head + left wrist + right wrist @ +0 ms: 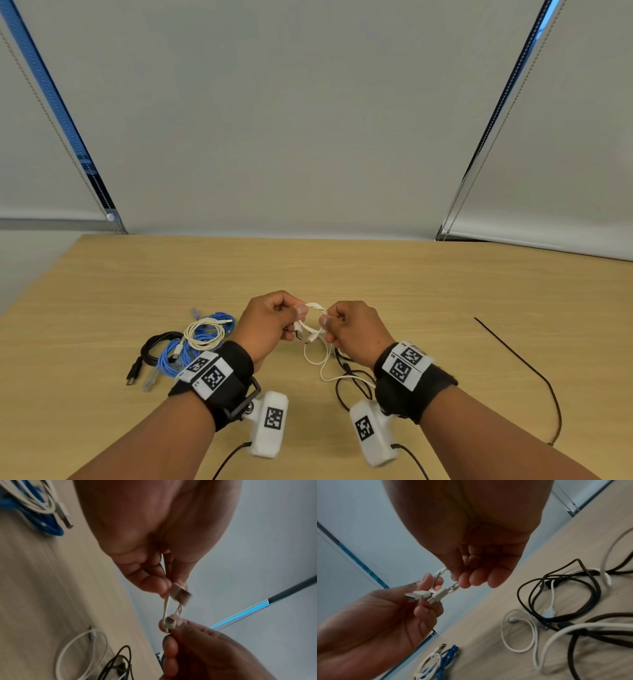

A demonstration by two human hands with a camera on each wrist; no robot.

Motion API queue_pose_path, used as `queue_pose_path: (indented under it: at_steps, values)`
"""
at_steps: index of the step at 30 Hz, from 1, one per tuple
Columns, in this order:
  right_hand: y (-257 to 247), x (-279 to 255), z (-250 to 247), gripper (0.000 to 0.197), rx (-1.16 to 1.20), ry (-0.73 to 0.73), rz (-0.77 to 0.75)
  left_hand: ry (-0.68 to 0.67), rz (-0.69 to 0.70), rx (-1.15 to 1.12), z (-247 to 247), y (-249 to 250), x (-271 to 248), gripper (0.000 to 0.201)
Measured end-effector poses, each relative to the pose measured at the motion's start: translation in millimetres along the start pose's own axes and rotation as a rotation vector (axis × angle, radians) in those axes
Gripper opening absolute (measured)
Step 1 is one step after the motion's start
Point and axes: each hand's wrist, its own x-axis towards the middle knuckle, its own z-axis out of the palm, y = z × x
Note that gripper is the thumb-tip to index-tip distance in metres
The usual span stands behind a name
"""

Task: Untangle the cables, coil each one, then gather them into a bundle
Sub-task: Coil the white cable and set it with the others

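Observation:
A short white USB cable (313,322), wound into a small coil, hangs above the middle of the table between both hands. My left hand (297,318) pinches the coil at its USB plug (181,595). My right hand (325,325) pinches the coil's other side, close to the small connector (169,623). In the right wrist view my right hand (460,582) grips the wound strands (452,588), and both plugs sit at the left hand's fingertips (428,580). Coiled black (154,349), blue (191,353) and cream (203,332) cables lie together at the left.
Under my right wrist lie a loose white cable (320,359) and a tangled black cable (559,588) on the wooden table (411,291). A thin black lead (520,359) runs across the table's right side. Grey blinds hang behind the far edge.

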Motion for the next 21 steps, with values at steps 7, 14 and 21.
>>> queue_pose_path:
  at_steps: [7, 14, 21]
  values:
    - [14, 13, 17, 0.018, 0.104, -0.169, 0.098, 0.251, 0.028, 0.364, -61, -8, -4, 0.023]
    - [32, 30, 30, 0.033, -0.454, -0.208, 0.082, 0.401, -0.113, 0.723, -127, -32, 6, 0.026]
    - [34, 41, 52, 0.038, -0.658, -0.283, 0.01, 0.458, -0.209, 0.701, -131, -44, 11, 0.013]
